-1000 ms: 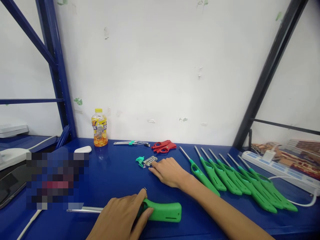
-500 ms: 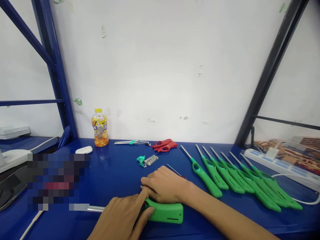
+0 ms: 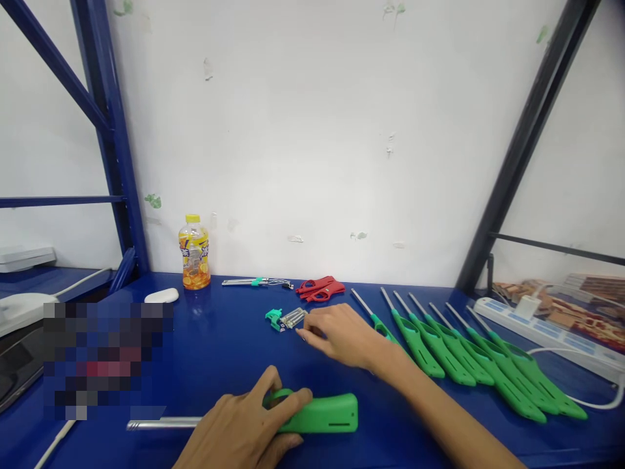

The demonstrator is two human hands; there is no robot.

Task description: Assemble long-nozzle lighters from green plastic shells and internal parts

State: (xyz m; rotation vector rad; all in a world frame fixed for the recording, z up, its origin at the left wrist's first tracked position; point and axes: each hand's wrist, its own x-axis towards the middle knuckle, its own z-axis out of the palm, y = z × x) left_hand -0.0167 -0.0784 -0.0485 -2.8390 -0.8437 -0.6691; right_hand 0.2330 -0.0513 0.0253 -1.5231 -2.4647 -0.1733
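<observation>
My left hand (image 3: 239, 420) is wrapped round the middle of a green long-nosed lighter (image 3: 329, 414) that lies on its side near the front of the blue table. Its silver barrel points left, and my fingers cover part of the trigger loop. Farther back, my right hand (image 3: 339, 331) hovers with bent fingers and a gap between thumb and forefinger. Those fingertips are beside a small pile of metal parts (image 3: 293, 318); nothing shows in them. Small teal plastic pieces (image 3: 274, 318) lie just left of the pile.
Several green lighters (image 3: 456, 359) lie in a row at right, before a white power strip (image 3: 547, 333). Red handle shells (image 3: 321, 288) and metal rods (image 3: 239, 282) are at the back. A drink bottle (image 3: 195, 257) and a white oval object (image 3: 162, 296) stand left.
My right hand has left the lighter and moved back toward the metal parts, over where a thin red-handled tool lay. My left hand stays on the lighter, its fingers shifted.
</observation>
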